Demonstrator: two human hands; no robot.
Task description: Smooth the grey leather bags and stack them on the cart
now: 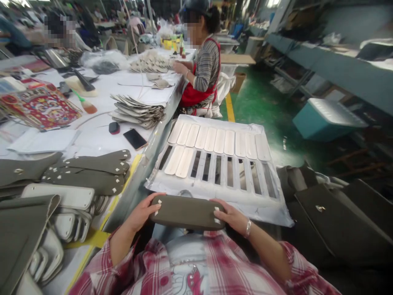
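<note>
Piece: an olive-grey padded strip (186, 212), long and flat with rounded ends, matte; small white tabs show near both ends.
Where it is: low in the view at 6 o'clock, held level above the lap, over the red-and-white plaid shirt (211, 266).
Left hand (141, 213): closed on the strip's left end, at 9 o'clock of the piece, thumb along the top edge, fingers curled beneath.
Right hand (231, 217): closed on the right end, at 3 o'clock of the piece, thumb on top by a white tab; a bracelet (248, 228) sits at the wrist.
Piece against the hands: it spans the gap between both hands, its middle bare and untouched.
Slotted sheet (215, 186): white, just beyond the strip at 12 o'clock; pale oblong pads (220, 141) fill its far row, and two lie in the near row's left slots.
Table (101, 135): at 9 to 10 o'clock, bearing more olive strips (92, 172), a phone (135, 139) and a stack of grey cut pieces (138, 111).
Co-worker (205, 69): at 12 o'clock, in a striped top and red apron, at the table's far end.
Dark panels (337, 221): at 3 to 4 o'clock.
</note>
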